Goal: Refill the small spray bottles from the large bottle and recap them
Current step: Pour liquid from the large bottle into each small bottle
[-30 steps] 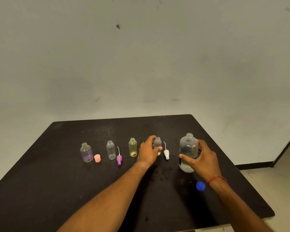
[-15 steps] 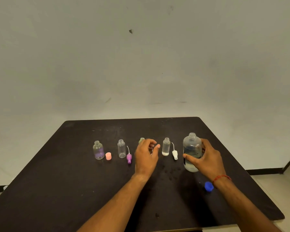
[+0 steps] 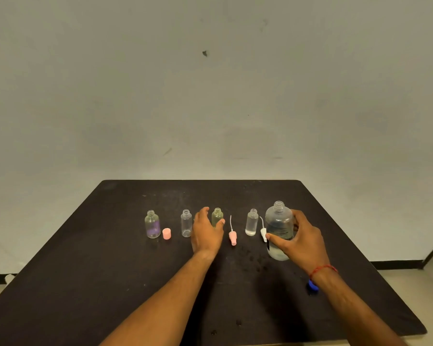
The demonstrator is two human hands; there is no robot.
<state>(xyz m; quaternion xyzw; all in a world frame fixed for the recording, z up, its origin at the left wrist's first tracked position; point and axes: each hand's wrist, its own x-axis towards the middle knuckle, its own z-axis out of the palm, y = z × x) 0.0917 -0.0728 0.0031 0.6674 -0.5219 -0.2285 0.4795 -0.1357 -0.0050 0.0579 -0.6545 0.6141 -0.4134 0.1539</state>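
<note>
Several small uncapped bottles stand in a row on the black table [image 3: 110, 283]: a purple-tinted bottle [image 3: 152, 224], a clear bottle [image 3: 186, 223], a yellow-green bottle [image 3: 217, 216] and a clear bottle with some liquid [image 3: 251, 222]. My left hand [image 3: 206, 233] is spread in front of the yellow-green bottle, thumb to its left and fingertips across its lower right; a firm grip is not visible. My right hand [image 3: 301, 243] grips the large uncapped bottle [image 3: 278, 226], which stands upright at the right end of the row.
A pink cap [image 3: 166, 233] lies beside the purple-tinted bottle. A pink spray head with tube [image 3: 232, 237] and a white spray head [image 3: 263, 233] lie between the bottles. A blue cap [image 3: 311, 286] peeks out by my right wrist. A pale wall stands behind.
My left hand let go of the clear bottle with liquid and moved left to the yellow-green bottle. My right hand stayed on the large bottle.
</note>
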